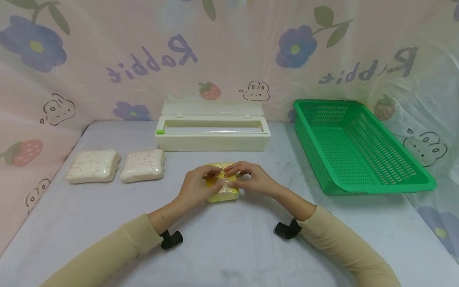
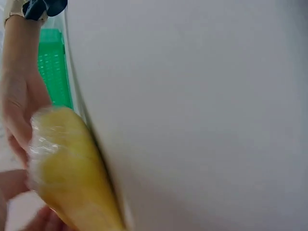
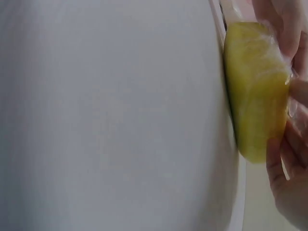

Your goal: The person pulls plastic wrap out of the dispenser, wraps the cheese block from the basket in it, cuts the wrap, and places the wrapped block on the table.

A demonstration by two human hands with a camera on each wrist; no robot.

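Note:
A yellow block (image 1: 223,196) in clear cling film lies on the table in front of the person, its film shiny and creased on top. My left hand (image 1: 197,184) holds it from the left, thumb and fingers curled over the film. From the other side my right hand (image 1: 256,179) grips it, with bent fingers and thumb close to the left fingertips. In the left wrist view the yellow block (image 2: 79,168) shows its smooth side. The right wrist view has the yellow block (image 3: 255,91) with fingers (image 3: 274,163) at one end. Some fingertips are hidden behind the film and block.
Behind the hands stands a white cling film dispenser (image 1: 213,142), lid raised, roll inside. Two white speckled blocks (image 1: 93,166) (image 1: 143,165), film-wrapped, lie at left. A green plastic basket (image 1: 383,187) stands at right. A printed curtain (image 1: 222,52) hangs behind the table.

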